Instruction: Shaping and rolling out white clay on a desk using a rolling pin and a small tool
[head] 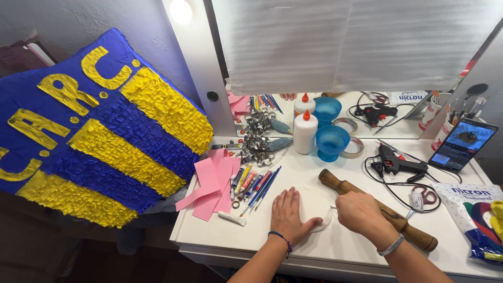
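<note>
Near the bench's front edge, the left hand lies flat, grip released, on a white disc while the right hand, grip clenched, touches its rim.

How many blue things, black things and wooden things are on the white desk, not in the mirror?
Blue: 1, the translucent blue plastic cup
Black: 1, the black glue gun
Wooden: 1, the brown wooden rolling pin
Total: 3
</note>
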